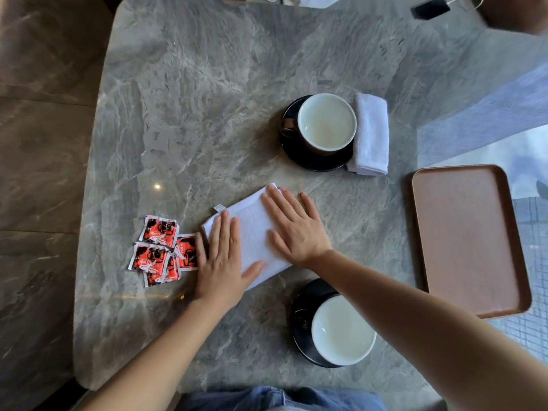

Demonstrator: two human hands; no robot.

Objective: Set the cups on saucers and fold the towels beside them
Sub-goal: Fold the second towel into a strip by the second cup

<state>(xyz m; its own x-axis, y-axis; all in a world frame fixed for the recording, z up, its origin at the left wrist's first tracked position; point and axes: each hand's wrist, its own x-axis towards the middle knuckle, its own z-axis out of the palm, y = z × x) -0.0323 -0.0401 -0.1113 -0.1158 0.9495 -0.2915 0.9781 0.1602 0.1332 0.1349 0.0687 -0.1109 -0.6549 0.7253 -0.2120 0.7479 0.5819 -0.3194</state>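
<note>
On the table [207, 84], both hands — left hand [221, 264], right hand [296, 229] — press flat the towel [253, 232].

Red sachets [161, 250] and a brown tray [468, 238] lie on the marble table [192, 99].

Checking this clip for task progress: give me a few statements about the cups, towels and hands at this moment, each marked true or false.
1. Both hands lie flat on the unfolded-looking towel. True: the left hand and right hand press on it, palms down.
2. The far cup sits directly on the table. False: it stands on a dark saucer.
3. A folded towel lies right beside the far saucer. True.
4. The near cup is still on the tray. False: it sits on its own saucer; the brown tray holds nothing.
5. The red packets lie on the tray. False: they lie on the table, by the left hand.
</note>
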